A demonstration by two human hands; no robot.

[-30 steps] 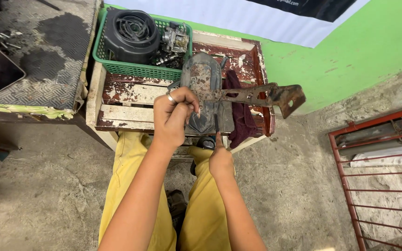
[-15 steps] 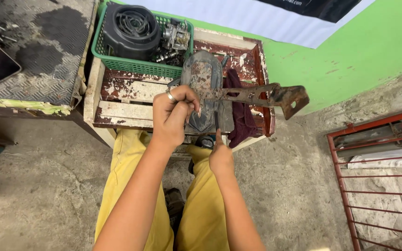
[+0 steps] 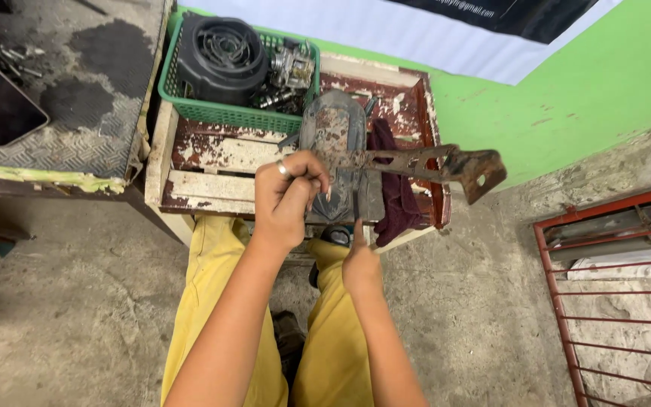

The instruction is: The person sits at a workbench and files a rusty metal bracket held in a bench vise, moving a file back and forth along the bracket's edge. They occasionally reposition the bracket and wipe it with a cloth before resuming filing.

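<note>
The left hand (image 3: 289, 197) is clenched around a rusty metal bracket (image 3: 423, 163) held over the wooden bench (image 3: 212, 162); the right hand (image 3: 361, 264) pinches a thin tool (image 3: 356, 205) against the worn grey housing (image 3: 334, 143), near a green basket (image 3: 212, 111)

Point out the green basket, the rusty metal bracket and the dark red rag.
green basket (image 3: 224, 113), head view, on its front mesh wall.
rusty metal bracket (image 3: 476, 169), head view, on its bent right end.
dark red rag (image 3: 397, 192), head view, on the cloth's middle.
</note>
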